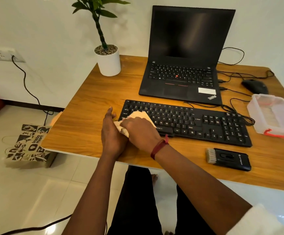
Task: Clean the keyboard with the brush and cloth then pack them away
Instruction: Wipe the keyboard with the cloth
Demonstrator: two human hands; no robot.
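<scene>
The right hand (139, 131) has its grip curled round the soft, limp cream cloth (139, 115) (probably light, best held as a wad), bunched on the left end of the flat black keyboard (197, 122) on the wooden desk (90, 116), while the left hand (111, 133) lies straight-fingered beside it, holding nothing.

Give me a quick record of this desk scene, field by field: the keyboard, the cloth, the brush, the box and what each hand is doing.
keyboard: black, flat on the wooden table, in front of the open laptop
cloth: pale, bunched, on the keyboard's left end
right hand: grips the cloth, pressing it on the keys
left hand: at the keyboard's left edge, fingers straight
brush: lying on the table by the keyboard's front right, untouched
box: clear plastic, red latch, at the table's right edge
</scene>
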